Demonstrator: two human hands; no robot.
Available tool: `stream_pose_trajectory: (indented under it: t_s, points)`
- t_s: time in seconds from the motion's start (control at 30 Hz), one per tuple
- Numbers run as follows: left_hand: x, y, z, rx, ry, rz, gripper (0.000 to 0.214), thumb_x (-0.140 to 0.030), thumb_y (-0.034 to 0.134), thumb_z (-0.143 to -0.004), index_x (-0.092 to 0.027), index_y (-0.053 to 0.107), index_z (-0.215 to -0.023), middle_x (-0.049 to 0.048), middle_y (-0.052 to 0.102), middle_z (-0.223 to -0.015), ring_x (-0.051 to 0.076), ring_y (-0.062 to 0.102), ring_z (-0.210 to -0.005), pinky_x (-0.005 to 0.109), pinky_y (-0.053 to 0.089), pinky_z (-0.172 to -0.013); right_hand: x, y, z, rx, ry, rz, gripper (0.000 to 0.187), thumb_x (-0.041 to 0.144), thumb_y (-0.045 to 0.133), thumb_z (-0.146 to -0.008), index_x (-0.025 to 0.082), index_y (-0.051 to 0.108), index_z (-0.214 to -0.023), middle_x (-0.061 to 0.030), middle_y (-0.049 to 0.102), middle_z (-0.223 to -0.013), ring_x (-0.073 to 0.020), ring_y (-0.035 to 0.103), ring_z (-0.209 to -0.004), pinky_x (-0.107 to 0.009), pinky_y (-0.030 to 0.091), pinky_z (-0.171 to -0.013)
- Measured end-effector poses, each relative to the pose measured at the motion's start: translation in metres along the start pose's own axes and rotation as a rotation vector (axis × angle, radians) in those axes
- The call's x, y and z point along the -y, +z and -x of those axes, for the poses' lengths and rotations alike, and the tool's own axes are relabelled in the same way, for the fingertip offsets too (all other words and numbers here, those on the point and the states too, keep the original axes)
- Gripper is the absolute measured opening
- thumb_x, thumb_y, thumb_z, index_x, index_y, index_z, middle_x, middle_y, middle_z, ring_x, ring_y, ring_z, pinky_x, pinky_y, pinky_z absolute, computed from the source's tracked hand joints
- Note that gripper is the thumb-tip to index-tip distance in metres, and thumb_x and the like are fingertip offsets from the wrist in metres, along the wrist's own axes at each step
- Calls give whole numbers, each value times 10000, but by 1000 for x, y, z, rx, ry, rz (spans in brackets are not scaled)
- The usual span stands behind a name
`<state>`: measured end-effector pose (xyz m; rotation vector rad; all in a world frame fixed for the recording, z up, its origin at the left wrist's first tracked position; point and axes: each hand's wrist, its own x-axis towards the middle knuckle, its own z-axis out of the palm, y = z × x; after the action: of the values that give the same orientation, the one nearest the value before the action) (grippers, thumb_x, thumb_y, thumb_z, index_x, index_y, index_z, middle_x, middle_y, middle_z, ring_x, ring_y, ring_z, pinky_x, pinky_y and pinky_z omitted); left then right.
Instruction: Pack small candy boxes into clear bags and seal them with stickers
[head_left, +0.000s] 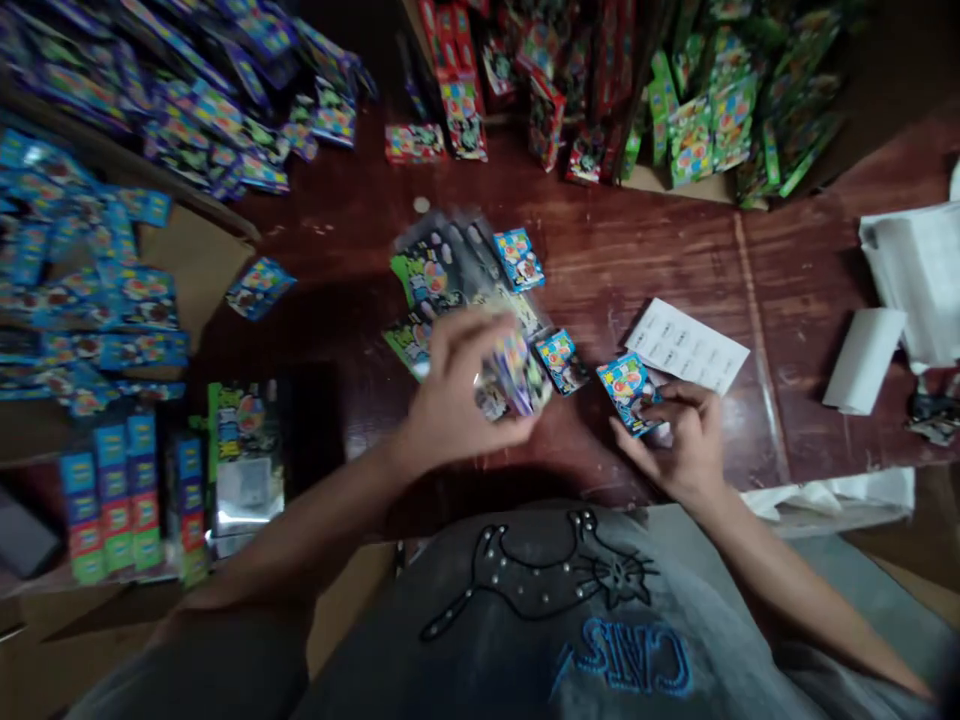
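Observation:
My left hand point(457, 395) is closed around a small stack of colourful packets point(514, 375), held just above the dark red table point(615, 250). My right hand point(679, 440) rests at the table's near edge, with its fingers pinching a blue packet point(628, 390). Another blue packet point(562, 360) lies between the two hands. Beyond my left hand sits a clear plastic bag point(450, 265) with green packets, and a blue packet point(519, 258) lies on its far right corner. A white sheet of labels point(686, 345) lies just beyond my right hand.
Piles of packets ring the table: purple point(210, 90) and blue point(82, 280) at the left, red point(525, 70) and green point(720, 100) at the back. Stacked small boxes point(120, 500) and a foil bag point(244, 460) stand at the near left. White paper stacks point(915, 280) lie at the right.

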<state>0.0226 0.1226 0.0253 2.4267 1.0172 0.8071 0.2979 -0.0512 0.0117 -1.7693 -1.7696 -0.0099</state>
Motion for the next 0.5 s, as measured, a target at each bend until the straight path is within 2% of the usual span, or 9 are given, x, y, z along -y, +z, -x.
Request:
stream_pose_trajectory:
  t_s: [0.07,0.13,0.2,0.3,0.37,0.43,0.5]
  points:
    - [-31,12,48,119,86,-31,533,-511,901,-792,-328,693,-1247,67,623,-1235,322,672,-1278,527,587,-1084,1,4,32,70,93,44,355,416,834,-913,273,574,-1109,-102,623,-1140,-271,690,-1040,-441,644,-810]
    - [-44,28,78,219,140,-65,296,-495,872,-860,-342,762,-1087,46,664,-1067,286,698,-1166,457,593,-1002,-1,9,52,145,159,56,350,436,826,-917,269,577,-1099,-113,640,-1139,-281,696,-1043,-456,647,-818]
    - [-47,42,90,284,158,-83,164,-391,779,-965,-379,792,-1128,35,715,-1011,249,708,-1053,403,567,-919,-4,11,61,197,189,43,350,473,814,-922,260,581,-1073,-116,656,-1125,-289,695,-1038,-474,642,-839]
    - [-52,58,92,361,134,-97,381,-228,621,-1049,-425,746,-1351,28,788,-1132,195,702,-873,368,525,-835,-7,10,62,199,202,-12,358,500,796,-931,256,571,-1065,-106,653,-1090,-288,688,-1051,-484,632,-879]
    - [-61,65,91,421,103,-112,442,-210,571,-1070,-404,702,-1445,43,792,-1222,184,706,-840,363,520,-815,-9,6,59,137,224,-46,364,494,796,-928,264,557,-1078,-100,650,-1080,-294,687,-1076,-507,621,-914]
    - [-71,70,91,473,113,-110,407,-313,575,-1091,-339,684,-1482,71,783,-1236,197,729,-895,361,530,-816,-13,1,53,90,242,-121,358,463,787,-932,269,546,-1111,-110,665,-1127,-307,691,-1131,-540,606,-965]
    - [-80,69,89,450,171,-69,527,-576,614,-1059,-264,682,-1479,102,766,-1225,230,741,-989,369,559,-865,-18,-6,44,134,235,-307,394,414,751,-962,269,531,-1255,-133,680,-1272,-307,695,-1226,-557,596,-1030]
